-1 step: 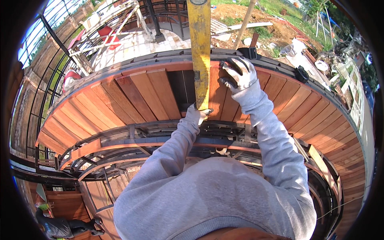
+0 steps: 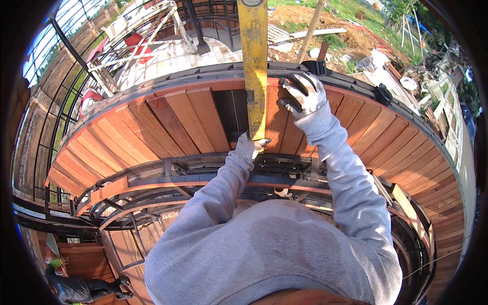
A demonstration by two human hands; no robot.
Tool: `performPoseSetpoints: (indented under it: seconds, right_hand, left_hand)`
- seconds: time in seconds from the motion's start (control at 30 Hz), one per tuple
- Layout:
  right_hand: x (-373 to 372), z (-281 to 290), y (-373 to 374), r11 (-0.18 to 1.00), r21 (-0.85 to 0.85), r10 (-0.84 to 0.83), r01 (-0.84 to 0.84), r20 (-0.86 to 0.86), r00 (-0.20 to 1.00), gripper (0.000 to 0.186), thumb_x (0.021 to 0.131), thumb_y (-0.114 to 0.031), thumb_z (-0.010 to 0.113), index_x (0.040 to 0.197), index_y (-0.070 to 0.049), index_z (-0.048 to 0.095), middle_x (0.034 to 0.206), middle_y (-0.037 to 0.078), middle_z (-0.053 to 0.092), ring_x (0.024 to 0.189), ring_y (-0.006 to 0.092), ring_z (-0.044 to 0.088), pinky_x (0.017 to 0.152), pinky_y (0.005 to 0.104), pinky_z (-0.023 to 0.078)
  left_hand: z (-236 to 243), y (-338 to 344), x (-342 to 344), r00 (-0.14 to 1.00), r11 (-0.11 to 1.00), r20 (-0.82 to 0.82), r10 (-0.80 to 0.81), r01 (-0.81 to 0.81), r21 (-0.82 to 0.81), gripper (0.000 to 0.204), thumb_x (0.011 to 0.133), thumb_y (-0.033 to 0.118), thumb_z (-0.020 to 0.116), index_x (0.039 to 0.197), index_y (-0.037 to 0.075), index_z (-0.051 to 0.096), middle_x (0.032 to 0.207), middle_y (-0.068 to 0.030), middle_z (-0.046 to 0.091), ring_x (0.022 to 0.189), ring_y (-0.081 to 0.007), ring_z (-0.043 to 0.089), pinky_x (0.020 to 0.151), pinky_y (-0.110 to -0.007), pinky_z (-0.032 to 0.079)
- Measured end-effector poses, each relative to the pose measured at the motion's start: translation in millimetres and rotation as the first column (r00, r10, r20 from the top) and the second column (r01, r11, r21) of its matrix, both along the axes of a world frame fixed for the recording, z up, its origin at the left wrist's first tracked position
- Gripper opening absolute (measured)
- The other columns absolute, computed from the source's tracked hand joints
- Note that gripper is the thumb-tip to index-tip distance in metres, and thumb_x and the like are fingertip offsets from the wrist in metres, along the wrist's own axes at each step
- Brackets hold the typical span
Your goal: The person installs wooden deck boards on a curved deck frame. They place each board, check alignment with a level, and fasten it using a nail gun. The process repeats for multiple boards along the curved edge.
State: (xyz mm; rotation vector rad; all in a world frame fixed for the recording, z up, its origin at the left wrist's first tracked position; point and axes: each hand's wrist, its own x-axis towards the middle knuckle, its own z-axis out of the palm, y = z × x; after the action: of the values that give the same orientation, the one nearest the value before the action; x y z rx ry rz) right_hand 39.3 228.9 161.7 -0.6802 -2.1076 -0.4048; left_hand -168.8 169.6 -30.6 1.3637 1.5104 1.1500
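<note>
My left hand (image 2: 254, 143), gloved, grips the lower end of a long yellow spirit level (image 2: 254, 56), held lengthwise across the curved band of reddish wooden boards (image 2: 183, 117), just right of a dark gap (image 2: 227, 112). My gloved right hand (image 2: 304, 95) rests with bent, spread fingers near the top of a board (image 2: 276, 122) beside the level. Part of my left hand's fingers is hidden by the level.
Curved black metal framing (image 2: 274, 180) lies below the boards. A co-worker in dark clothes (image 2: 76, 287) is at the lower left. Beyond the rim are white scaffold timbers (image 2: 170, 18), red objects (image 2: 137, 46), dirt mounds and debris (image 2: 376, 66). Small black devices (image 2: 382, 94) sit on the rim.
</note>
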Motion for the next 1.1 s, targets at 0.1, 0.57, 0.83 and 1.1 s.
performPoseSetpoints:
  seconds: [0.1, 0.57, 0.83, 1.1]
  right_hand:
    - [0, -1, 2, 1.000, -0.003, 0.002, -0.002, 0.003, 1.000, 0.049, 0.075, -0.030, 0.081, 0.120, -0.019, 0.064, 0.127, 0.012, 0.059, 0.119, 0.0353, 0.054, 0.107, 0.0525, 0.042]
    - [0, -6, 7, 1.000, 0.007, 0.026, -0.026, -0.019, 0.999, 0.044, 0.077, -0.032, 0.080, 0.117, -0.019, 0.066, 0.128, 0.013, 0.059, 0.119, 0.0366, 0.054, 0.106, 0.0524, 0.043]
    - [2, -8, 7, 1.000, -0.006, -0.008, 0.008, -0.015, 1.000, 0.044, 0.079, -0.035, 0.079, 0.119, -0.020, 0.066, 0.128, 0.011, 0.060, 0.120, 0.0354, 0.054, 0.106, 0.0520, 0.042]
    - [2, -6, 8, 1.000, -0.005, -0.005, 0.005, -0.004, 1.000, 0.045, 0.079, -0.034, 0.078, 0.121, -0.020, 0.066, 0.127, 0.011, 0.061, 0.119, 0.0353, 0.055, 0.106, 0.0513, 0.043]
  left_hand:
    - [-13, 4, -1, 1.000, 0.998, 0.005, 0.018, -0.018, 0.056, 0.047, 0.075, 0.029, 0.091, 0.104, 0.000, 0.067, 0.088, -0.0075, 0.072, 0.076, -0.0158, 0.065, 0.069, -0.034, 0.053]
    - [-29, 9, -3, 0.973, 0.999, 0.230, -0.001, 0.011, -0.046, 0.043, 0.077, 0.018, 0.090, 0.107, -0.002, 0.067, 0.089, -0.0050, 0.071, 0.077, -0.0114, 0.062, 0.067, -0.030, 0.052]
    - [-15, 7, 2, 0.988, 0.999, 0.151, 0.024, -0.020, -0.031, 0.040, 0.073, 0.019, 0.092, 0.098, 0.000, 0.066, 0.081, -0.0036, 0.069, 0.068, -0.0121, 0.062, 0.060, -0.030, 0.053]
    - [4, 0, 4, 0.988, 0.997, 0.153, 0.019, -0.008, -0.073, 0.039, 0.077, 0.018, 0.090, 0.103, 0.001, 0.067, 0.082, -0.0036, 0.068, 0.069, -0.0102, 0.060, 0.060, -0.029, 0.053]
